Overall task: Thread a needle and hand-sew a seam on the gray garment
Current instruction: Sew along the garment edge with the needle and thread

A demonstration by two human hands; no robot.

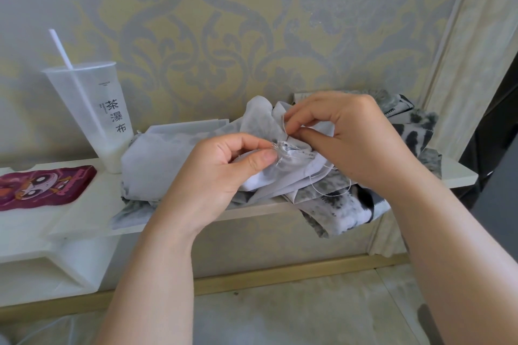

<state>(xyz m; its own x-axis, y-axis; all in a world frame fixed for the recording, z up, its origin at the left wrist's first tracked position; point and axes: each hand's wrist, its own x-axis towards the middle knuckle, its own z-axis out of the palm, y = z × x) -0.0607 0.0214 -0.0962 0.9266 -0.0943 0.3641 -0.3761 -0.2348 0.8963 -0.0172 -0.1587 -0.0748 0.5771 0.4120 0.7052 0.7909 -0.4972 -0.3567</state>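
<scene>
The gray garment [157,159], pale with darker mottled patches, lies bunched on a white shelf [84,204] and hangs over its front edge. My left hand [224,173] pinches a gathered fold of the fabric between thumb and fingers. My right hand [344,140] is just right of it, fingertips pinched at the fold where white thread [283,123] comes up; the needle itself is too small to make out. A loop of thread [330,193] trails below my right hand over the cloth.
A tall translucent plastic cup [92,109] with a white straw stands at the left on the shelf. A magenta cartoon-printed pouch [42,187] lies flat further left. Patterned wallpaper rises behind; floor shows below the shelf.
</scene>
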